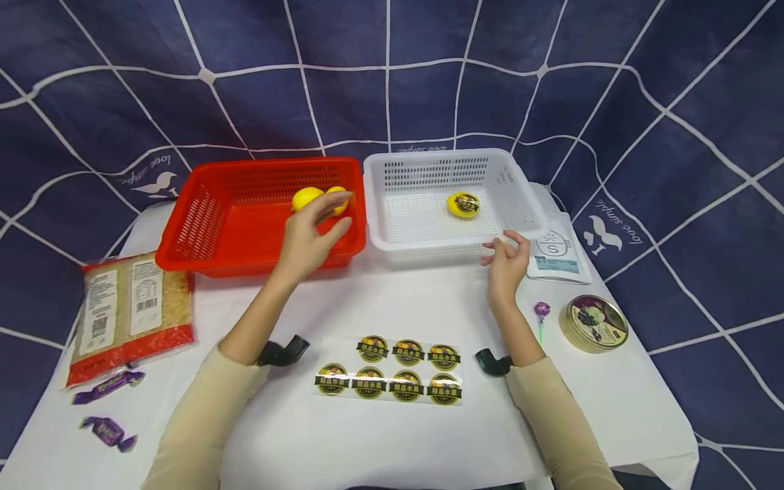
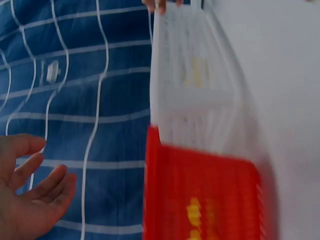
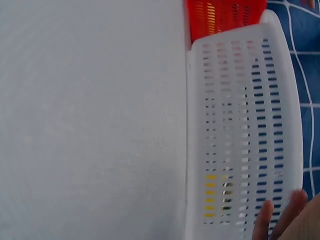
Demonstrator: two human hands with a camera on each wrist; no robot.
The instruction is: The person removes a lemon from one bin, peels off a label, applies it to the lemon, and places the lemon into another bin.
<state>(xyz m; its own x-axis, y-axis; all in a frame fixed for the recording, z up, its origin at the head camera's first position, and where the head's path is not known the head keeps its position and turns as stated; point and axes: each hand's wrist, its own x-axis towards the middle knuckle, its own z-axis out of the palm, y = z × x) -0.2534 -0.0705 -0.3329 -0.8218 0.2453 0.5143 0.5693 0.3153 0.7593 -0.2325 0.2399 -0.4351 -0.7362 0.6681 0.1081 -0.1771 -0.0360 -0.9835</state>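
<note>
My left hand [image 1: 311, 235] is held over the front right of the red basket [image 1: 257, 265], thumb and fingers apart with nothing between them. Two yellow fruits, probably lemons [image 1: 306, 198], lie in that basket just beyond it. In the left wrist view the same hand [image 2: 35, 192] shows loosely bent, empty fingers. My right hand [image 1: 507, 265] is at the front right rim of the white basket [image 1: 422, 243], its fingers loosely curled; in the right wrist view its fingertips [image 3: 267, 207] overlap the basket's side. A yellow fruit with a black-and-gold label [image 1: 463, 205] lies inside the white basket.
A sheet of round labels [image 1: 388, 371] lies at the table's front middle. Left are a rice bag [image 1: 131, 306] and two purple-wrapped candies [image 1: 109, 432]. Right are a white pouch [image 1: 557, 255], a lollipop [image 1: 542, 310] and a round tin [image 1: 594, 323]. Blue checked cloth [image 1: 343, 102] hangs behind.
</note>
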